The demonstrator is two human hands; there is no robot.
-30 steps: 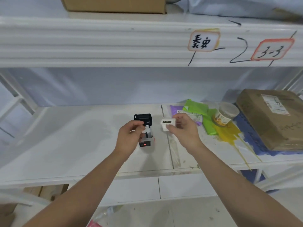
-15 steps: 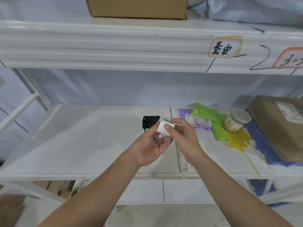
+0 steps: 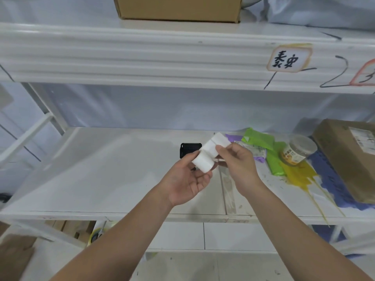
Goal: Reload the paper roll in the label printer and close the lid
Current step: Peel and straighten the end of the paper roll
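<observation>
Both hands hold a white paper roll [image 3: 203,162] above the middle of the white shelf [image 3: 101,175]. My left hand [image 3: 187,178] cups the roll from below, palm up. My right hand [image 3: 238,163] pinches the loose strip of white labels [image 3: 217,141] that runs up and back from the roll. The small black label printer [image 3: 188,149] stands on the shelf just behind the roll. Only its raised black lid shows; its body is hidden by the roll and my left hand.
To the right on the shelf lie green [image 3: 261,141] and purple packets, a clear jar with a yellow label [image 3: 298,152], a yellow bag [image 3: 298,175] and a brown parcel [image 3: 349,157]. A cardboard box [image 3: 178,8] sits on the upper shelf.
My left hand left the printer and came under the roll. My right hand has drawn the label strip out from the roll, up and away.
</observation>
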